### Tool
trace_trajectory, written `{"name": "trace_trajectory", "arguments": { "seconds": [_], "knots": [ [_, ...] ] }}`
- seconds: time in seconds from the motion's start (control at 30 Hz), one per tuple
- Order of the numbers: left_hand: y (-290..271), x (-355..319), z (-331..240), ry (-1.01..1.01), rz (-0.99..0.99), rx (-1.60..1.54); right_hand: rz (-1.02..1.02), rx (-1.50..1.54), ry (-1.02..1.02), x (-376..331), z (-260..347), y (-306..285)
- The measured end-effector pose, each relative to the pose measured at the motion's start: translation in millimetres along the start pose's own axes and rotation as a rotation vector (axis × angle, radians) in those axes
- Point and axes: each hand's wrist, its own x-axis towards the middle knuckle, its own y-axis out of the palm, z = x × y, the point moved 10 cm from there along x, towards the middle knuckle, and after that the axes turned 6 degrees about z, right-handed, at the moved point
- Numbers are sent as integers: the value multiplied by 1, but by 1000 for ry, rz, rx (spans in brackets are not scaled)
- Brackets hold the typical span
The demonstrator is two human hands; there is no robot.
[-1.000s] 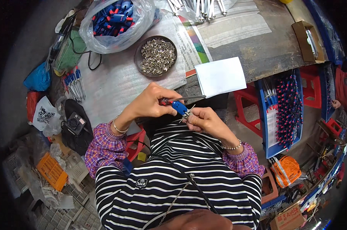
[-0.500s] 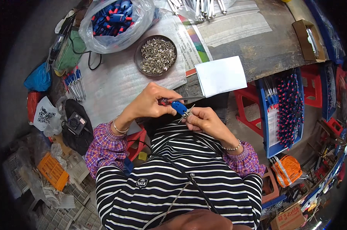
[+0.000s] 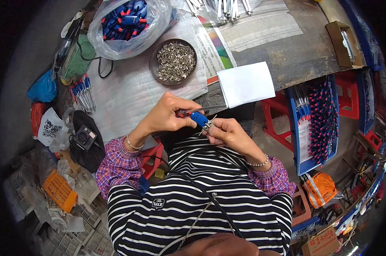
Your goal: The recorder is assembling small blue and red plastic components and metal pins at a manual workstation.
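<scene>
Above my lap, my left hand [image 3: 171, 113] is closed round a small blue-and-red plastic handle [image 3: 198, 118], its thumb pressed along the near side. From the same grip a thin dark metal strip [image 3: 213, 107] sticks out to the right; I cannot tell whether it joins the handle. Slim silvery metal pieces [image 3: 207, 126] sit crosswise at the handle's right end. My right hand [image 3: 228, 134] pinches these pieces between thumb and fingers, touching the handle's end. The fingers hide part of the pieces.
Beyond my hands, a round bowl [image 3: 153, 72] holds many small metal pins. A clear plastic bag [image 3: 156, 40] of blue-and-red handles stands behind it. Folded white paper [image 3: 247, 85] lies at the table edge. Right is a blue tray [image 3: 303, 167] of finished-looking pieces beside red stools [image 3: 278, 123].
The thin metal strip has shifted slightly in the left hand's grip. Both hands otherwise keep nearly the same place and hold.
</scene>
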Motion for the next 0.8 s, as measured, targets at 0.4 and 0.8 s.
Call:
{"name": "trace_trajectory", "arguments": {
  "seconds": [0.4, 0.8],
  "knots": [
    [4, 4, -1, -13, 63, -4, 8, -42, 28, -2, 0, -2],
    [2, 3, -5, 1, 66, 1, 59, 13, 14, 0, -3, 3]
  ]
}}
